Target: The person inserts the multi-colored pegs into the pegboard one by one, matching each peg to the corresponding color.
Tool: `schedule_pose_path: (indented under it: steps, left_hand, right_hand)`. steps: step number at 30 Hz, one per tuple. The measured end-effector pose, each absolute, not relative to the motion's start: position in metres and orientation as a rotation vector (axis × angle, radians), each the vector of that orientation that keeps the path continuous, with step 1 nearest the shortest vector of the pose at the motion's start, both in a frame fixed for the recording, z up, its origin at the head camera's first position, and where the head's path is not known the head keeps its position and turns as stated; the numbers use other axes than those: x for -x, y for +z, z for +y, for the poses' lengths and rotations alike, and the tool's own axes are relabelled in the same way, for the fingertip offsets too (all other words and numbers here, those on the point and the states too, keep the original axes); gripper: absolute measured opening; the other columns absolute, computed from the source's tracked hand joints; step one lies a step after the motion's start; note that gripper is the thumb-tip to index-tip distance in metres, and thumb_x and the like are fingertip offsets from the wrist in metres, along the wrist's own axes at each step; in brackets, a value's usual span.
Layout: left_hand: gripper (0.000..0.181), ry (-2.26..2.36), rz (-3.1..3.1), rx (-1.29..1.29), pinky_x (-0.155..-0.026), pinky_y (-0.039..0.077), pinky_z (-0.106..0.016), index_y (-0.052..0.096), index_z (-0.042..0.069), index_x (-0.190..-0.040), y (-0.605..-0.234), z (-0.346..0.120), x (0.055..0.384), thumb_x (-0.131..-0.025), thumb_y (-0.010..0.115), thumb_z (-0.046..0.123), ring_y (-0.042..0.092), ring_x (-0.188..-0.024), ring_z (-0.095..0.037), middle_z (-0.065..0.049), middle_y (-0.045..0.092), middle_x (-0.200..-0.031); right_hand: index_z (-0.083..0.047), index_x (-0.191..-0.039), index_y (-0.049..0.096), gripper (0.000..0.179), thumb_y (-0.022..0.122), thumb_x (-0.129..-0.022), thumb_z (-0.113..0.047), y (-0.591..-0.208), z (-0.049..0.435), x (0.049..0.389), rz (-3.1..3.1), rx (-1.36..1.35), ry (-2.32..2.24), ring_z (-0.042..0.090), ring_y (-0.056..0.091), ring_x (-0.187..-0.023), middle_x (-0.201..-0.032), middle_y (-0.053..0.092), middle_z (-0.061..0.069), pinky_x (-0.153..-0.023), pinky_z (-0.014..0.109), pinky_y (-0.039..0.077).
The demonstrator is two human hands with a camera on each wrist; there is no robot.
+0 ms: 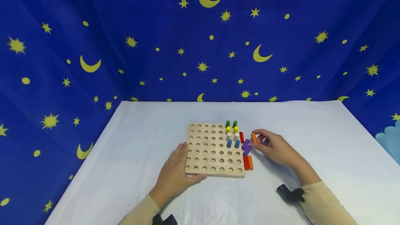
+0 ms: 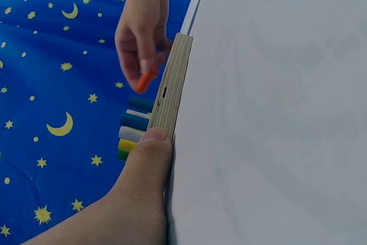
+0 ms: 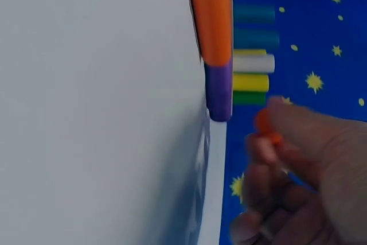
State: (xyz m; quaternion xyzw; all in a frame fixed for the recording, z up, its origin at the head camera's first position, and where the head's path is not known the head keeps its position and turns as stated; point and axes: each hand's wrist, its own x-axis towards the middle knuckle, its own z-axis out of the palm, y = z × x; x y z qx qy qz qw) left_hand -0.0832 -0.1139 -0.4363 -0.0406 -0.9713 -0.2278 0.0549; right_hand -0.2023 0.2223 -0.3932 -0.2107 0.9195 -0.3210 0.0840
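Note:
In the head view, a pale wooden peg board (image 1: 204,148) with rows of round holes lies on the table. My left hand (image 1: 175,173) rests at its front left corner, fingers extended along the left edge. The thumb (image 2: 150,153) lies against the front edge. To the right of the board, my right hand (image 1: 275,147) pinches an orange peg (image 1: 254,138) between thumb and fingertips, raised above the table. Green pegs (image 1: 235,124), yellow pegs (image 1: 235,130), white pegs (image 1: 236,136) and blue pegs (image 1: 237,143) stand upright in pairs on the board's right side.
Beside the board's right edge lie purple pegs (image 1: 247,150), a red peg (image 1: 241,137), another red peg (image 1: 246,163) and an orange peg (image 1: 250,163). A white cover lies over the table (image 1: 131,141). Behind it hangs a blue cloth (image 1: 175,23) with yellow moons and stars.

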Motion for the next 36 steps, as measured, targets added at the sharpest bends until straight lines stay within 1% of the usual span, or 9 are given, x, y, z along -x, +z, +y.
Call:
schedule_pose_path:
  steps: [4, 7, 12, 18, 23, 29, 33, 36]
  left_hand:
    - [0.131, -0.704, -2.963, 0.117, -0.124, 0.025, -0.047, 0.022, -0.001, -0.156, -0.434, -0.115, 0.082, -0.068, 0.061, 0.087, 0.024, -0.152, -0.030, -0.017, 0.027, -0.162]
    - [0.131, -0.706, -2.976, 0.114, -0.124, 0.025, -0.048, 0.022, -0.002, -0.156, -0.433, -0.115, 0.082, -0.068, 0.062, 0.086, 0.024, -0.152, -0.031, -0.017, 0.027, -0.162]
    - [0.129, -0.685, -2.985, 0.124, -0.124, 0.025, -0.047, 0.022, -0.002, -0.156, -0.432, -0.114, 0.082, -0.069, 0.064, 0.084, 0.025, -0.152, -0.031, -0.017, 0.028, -0.162]
    - [0.129, -0.703, -2.986, 0.119, -0.123, 0.027, -0.048, 0.022, -0.002, -0.156, -0.432, -0.114, 0.082, -0.069, 0.065, 0.083, 0.026, -0.151, -0.032, -0.018, 0.028, -0.162]
    - [0.130, -0.691, -2.985, 0.110, -0.123, 0.026, -0.047, 0.021, -0.001, -0.156, -0.434, -0.114, 0.083, -0.068, 0.064, 0.085, 0.026, -0.152, -0.031, -0.018, 0.028, -0.162]
    - [0.130, -0.687, -2.992, 0.125, -0.123, 0.026, -0.047, 0.021, -0.002, -0.156, -0.434, -0.114, 0.083, -0.069, 0.063, 0.085, 0.026, -0.151, -0.031, -0.018, 0.027, -0.162]
    - [0.130, -0.678, -2.988, 0.116, -0.123, 0.027, -0.048, 0.021, -0.002, -0.156, -0.433, -0.115, 0.083, -0.069, 0.064, 0.084, 0.026, -0.151, -0.032, -0.018, 0.027, -0.162]
    - [0.130, -0.681, -2.984, 0.110, -0.123, 0.028, -0.048, 0.021, -0.002, -0.156, -0.433, -0.115, 0.083, -0.069, 0.064, 0.084, 0.026, -0.151, -0.032, -0.018, 0.027, -0.162]
  right_hand:
    - [-0.008, -0.130, 0.059, 0.046, 0.074, -0.091, -0.027, -0.390, 0.213, 0.192, 2.663, 0.603, -1.191, 0.016, 0.057, -0.078, -0.095, 0.064, 0.003, -0.060, 0.022, 0.048]
    - [-0.008, -0.127, 0.060, 0.048, 0.076, -0.088, -0.031, -0.388, 0.203, 0.183, 2.574, 0.577, -1.305, 0.015, 0.056, -0.076, -0.093, 0.065, 0.005, -0.057, 0.022, 0.046]
    - [-0.009, -0.123, 0.062, 0.047, 0.081, -0.083, -0.027, -0.392, 0.185, 0.173, 2.485, 0.622, -1.412, 0.014, 0.053, -0.072, -0.091, 0.065, 0.005, -0.054, 0.021, 0.043]
    - [-0.016, -0.116, 0.064, 0.040, 0.083, -0.081, -0.021, -0.399, 0.169, 0.168, 2.573, 0.718, -1.317, 0.012, 0.054, -0.071, -0.088, 0.066, -0.003, -0.056, 0.021, 0.046]
    - [-0.019, -0.114, 0.065, 0.038, 0.083, -0.081, -0.021, -0.402, 0.161, 0.167, 2.744, 0.754, -1.171, 0.008, 0.054, -0.064, -0.087, 0.071, -0.008, -0.055, 0.021, 0.045]
    - [-0.020, -0.113, 0.067, 0.038, 0.084, -0.080, -0.023, -0.404, 0.157, 0.164, 2.884, 0.812, -1.060, 0.003, 0.053, -0.061, -0.086, 0.074, -0.011, -0.054, 0.020, 0.042]
    - [-0.021, -0.113, 0.070, 0.037, 0.084, -0.079, -0.023, -0.404, 0.154, 0.164, 2.961, 0.916, -0.993, -0.001, 0.051, -0.059, -0.085, 0.075, -0.011, -0.060, 0.021, 0.041]
    - [-0.022, -0.112, 0.072, 0.037, 0.085, -0.078, -0.023, -0.404, 0.153, 0.165, 3.014, 0.965, -0.936, 0.000, 0.048, -0.057, -0.085, 0.075, -0.010, -0.063, 0.025, 0.040]
